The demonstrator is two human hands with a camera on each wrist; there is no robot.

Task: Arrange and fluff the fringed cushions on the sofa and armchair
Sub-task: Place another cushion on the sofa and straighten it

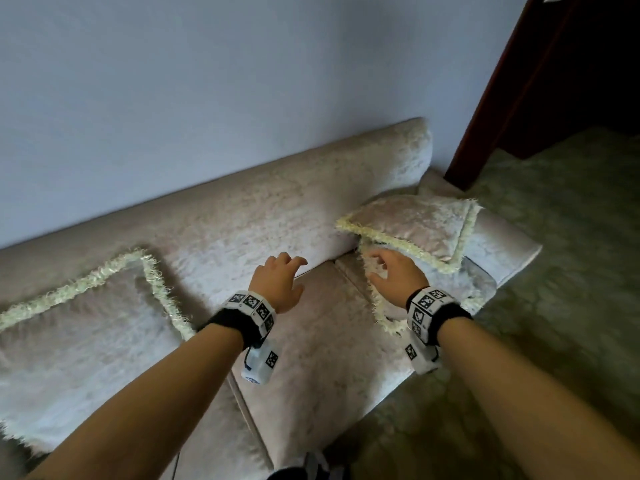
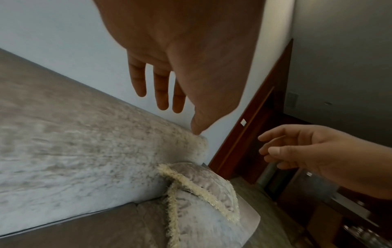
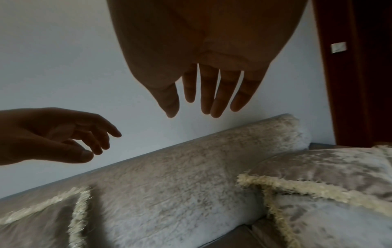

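Two beige fringed cushions are stacked at the sofa's right end. The upper cushion (image 1: 415, 230) (image 2: 203, 177) (image 3: 328, 171) leans on the armrest, overlapping the lower cushion (image 1: 453, 282) (image 2: 201, 218) (image 3: 328, 223). A third fringed cushion (image 1: 79, 341) (image 3: 42, 218) leans against the backrest at the left. My right hand (image 1: 377, 268) (image 2: 297, 151) (image 3: 201, 107) hovers with fingers spread over the lower cushion's fringed corner, holding nothing. My left hand (image 1: 298, 275) (image 2: 180, 114) (image 3: 63, 137) hangs with loosely bent fingers above the seat (image 1: 329, 341), between the cushions, also empty.
The sofa backrest (image 1: 242, 216) runs along a pale blue wall. The armrest (image 1: 502, 244) ends the sofa on the right. Beyond it lie green patterned carpet (image 1: 561, 254) and a dark red door frame (image 1: 502, 81).
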